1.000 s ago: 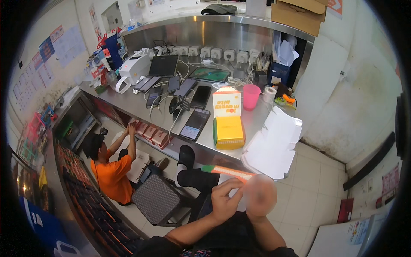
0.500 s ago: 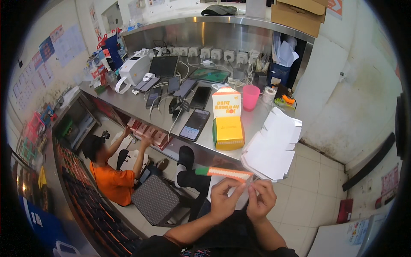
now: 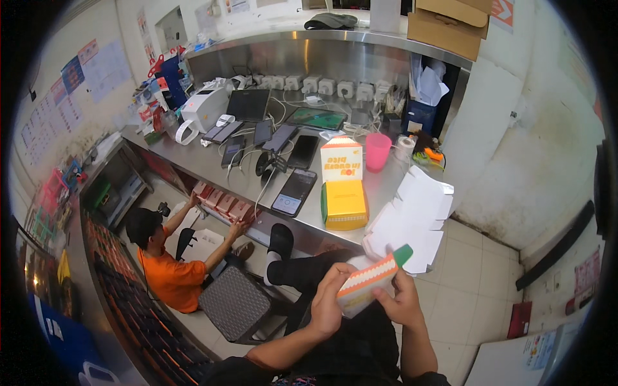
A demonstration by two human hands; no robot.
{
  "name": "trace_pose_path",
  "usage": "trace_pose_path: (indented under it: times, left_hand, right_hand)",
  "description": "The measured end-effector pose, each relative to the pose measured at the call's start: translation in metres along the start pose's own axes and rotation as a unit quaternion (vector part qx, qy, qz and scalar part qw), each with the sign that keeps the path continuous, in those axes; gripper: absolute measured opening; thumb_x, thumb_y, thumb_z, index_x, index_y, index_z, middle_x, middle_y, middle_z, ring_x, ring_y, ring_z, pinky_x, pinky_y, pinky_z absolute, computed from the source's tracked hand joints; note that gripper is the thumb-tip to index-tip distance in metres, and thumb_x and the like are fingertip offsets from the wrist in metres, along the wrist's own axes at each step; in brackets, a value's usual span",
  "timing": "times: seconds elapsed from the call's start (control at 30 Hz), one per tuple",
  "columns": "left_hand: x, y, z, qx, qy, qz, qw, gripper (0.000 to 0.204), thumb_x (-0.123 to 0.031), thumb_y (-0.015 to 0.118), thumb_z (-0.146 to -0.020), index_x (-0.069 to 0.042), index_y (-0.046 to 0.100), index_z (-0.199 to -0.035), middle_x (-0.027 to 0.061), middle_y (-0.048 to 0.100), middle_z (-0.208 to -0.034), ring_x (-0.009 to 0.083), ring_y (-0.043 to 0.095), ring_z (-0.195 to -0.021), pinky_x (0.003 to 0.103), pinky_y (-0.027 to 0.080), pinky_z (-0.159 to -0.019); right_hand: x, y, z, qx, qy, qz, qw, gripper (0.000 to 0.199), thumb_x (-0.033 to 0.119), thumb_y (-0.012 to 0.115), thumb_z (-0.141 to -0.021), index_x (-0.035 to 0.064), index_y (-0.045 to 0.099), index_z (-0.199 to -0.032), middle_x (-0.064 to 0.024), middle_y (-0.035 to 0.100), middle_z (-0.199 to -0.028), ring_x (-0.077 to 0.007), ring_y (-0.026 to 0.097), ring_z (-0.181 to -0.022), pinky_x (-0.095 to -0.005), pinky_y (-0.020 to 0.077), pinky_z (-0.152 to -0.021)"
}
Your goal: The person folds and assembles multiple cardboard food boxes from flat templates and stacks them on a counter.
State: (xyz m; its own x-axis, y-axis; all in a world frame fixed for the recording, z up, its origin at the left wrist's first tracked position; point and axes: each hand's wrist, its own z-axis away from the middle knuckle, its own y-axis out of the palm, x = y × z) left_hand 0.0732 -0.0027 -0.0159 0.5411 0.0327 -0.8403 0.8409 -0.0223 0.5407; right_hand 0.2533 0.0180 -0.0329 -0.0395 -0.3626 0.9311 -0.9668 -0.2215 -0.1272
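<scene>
A cardboard carton [image 3: 369, 287] with an orange and white zigzag band and a green flap is held low over my lap. My left hand [image 3: 327, 303] grips its left side, fingers curled round the edge. The right side is pinched by my right hand [image 3: 405, 302], thumb on the front face, just below the green flap. A folded yellow carton [image 3: 345, 204] with its lid raised stands on the metal counter beyond. White flat carton blanks [image 3: 409, 222] lie in a stack at the counter's right edge, close beyond the held carton.
The metal counter [image 3: 257, 183] holds several phones [image 3: 295, 192], a tablet [image 3: 315, 118], a pink cup [image 3: 377, 151], a white printer [image 3: 205, 106] and charging cables. At left, a person in orange [image 3: 170, 276] reaches under it toward red boxes [image 3: 225, 202]. A woven-top stool [image 3: 235, 302] stands nearby.
The carton has turned in my hands: its green end moved from left to right, and its broad face now shows. My right hand shifted its grip. The other person's head turned and lifted slightly.
</scene>
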Motion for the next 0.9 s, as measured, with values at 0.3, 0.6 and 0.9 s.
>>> trace_pose_path:
  times: [0.3,0.6,0.9]
  left_hand:
    - [-0.055,-0.007,-0.018,0.256,0.293,-0.486,0.783,0.04,-0.005,0.067,-0.09,-0.003,0.065,-0.129,0.0124,0.062,-0.096,0.0283,0.062,-0.088,0.037,0.048,-0.082]
    - [-0.037,0.001,-0.009,0.112,0.344,-0.53,0.767,0.011,-0.007,0.066,-0.084,-0.004,0.064,-0.095,0.0109,0.054,-0.084,0.0294,0.054,-0.077,0.041,0.04,-0.073]
    - [-0.034,0.002,-0.014,0.199,0.348,-0.511,0.76,0.01,-0.006,0.065,-0.077,-0.004,0.06,-0.085,0.0115,0.052,-0.081,0.0324,0.052,-0.077,0.042,0.038,-0.075]
  right_hand:
    - [0.036,-0.018,0.012,0.176,0.107,0.097,0.974,0.027,0.011,0.068,-0.094,-0.0006,0.068,-0.117,-0.0124,0.072,-0.1,-0.0253,0.068,-0.09,-0.0383,0.0522,-0.082]
    - [0.035,0.012,0.011,-0.08,-0.051,0.062,0.994,0.013,-0.002,0.071,-0.085,-0.0029,0.067,-0.097,-0.0142,0.068,-0.094,-0.0209,0.064,-0.089,-0.0317,0.0496,-0.08]
    - [0.04,0.013,0.023,-0.031,0.126,0.035,0.991,0.011,0.004,0.069,-0.089,-0.0018,0.073,-0.098,-0.0126,0.074,-0.093,-0.0159,0.069,-0.088,-0.0299,0.0532,-0.082]
